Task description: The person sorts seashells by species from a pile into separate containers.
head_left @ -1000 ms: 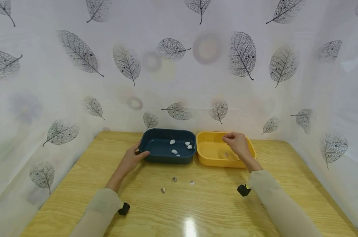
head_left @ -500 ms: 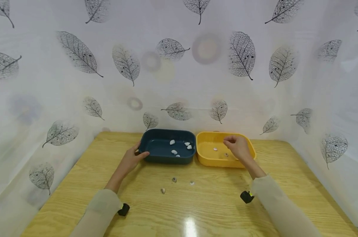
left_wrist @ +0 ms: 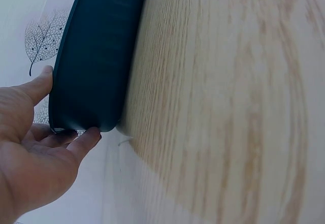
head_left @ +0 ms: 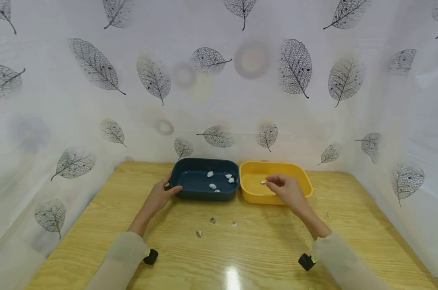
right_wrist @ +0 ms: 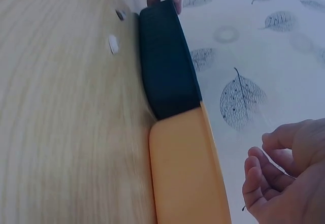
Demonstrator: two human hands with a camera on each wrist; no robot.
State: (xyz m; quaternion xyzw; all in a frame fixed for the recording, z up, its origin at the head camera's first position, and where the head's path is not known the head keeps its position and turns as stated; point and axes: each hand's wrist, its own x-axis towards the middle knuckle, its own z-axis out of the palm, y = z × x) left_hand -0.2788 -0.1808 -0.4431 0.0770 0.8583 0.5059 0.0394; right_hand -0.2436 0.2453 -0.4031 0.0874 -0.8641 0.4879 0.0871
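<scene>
In the head view, my left hand [head_left: 162, 195] grips the left end of a dark blue tray [head_left: 189, 196]. The left wrist view shows the thumb at the tray's [left_wrist: 96, 56] rim and fingers against its end wall. Several white shells [head_left: 212, 186] lie inside it. My right hand [head_left: 289, 194] is over the yellow tray [head_left: 256, 199], fingers bent and thumb apart from them in the right wrist view, with nothing seen between. A small pale shell [head_left: 262, 182] lies in that tray beside the fingertips; the hand covers part of the tray floor.
Two greyish shells, one nearer [head_left: 198, 233] and one farther [head_left: 213, 220], lie on the wooden table [head_left: 182, 262] before the trays, with a white shell [head_left: 234, 224] to their right. The trays touch side by side. A leaf-print curtain [head_left: 219, 100] stands behind.
A pale shell has appeared in the yellow tray, apparently let go by my right hand. That hand has since moved nearer to me, toward the tray's front. The left hand stays put.
</scene>
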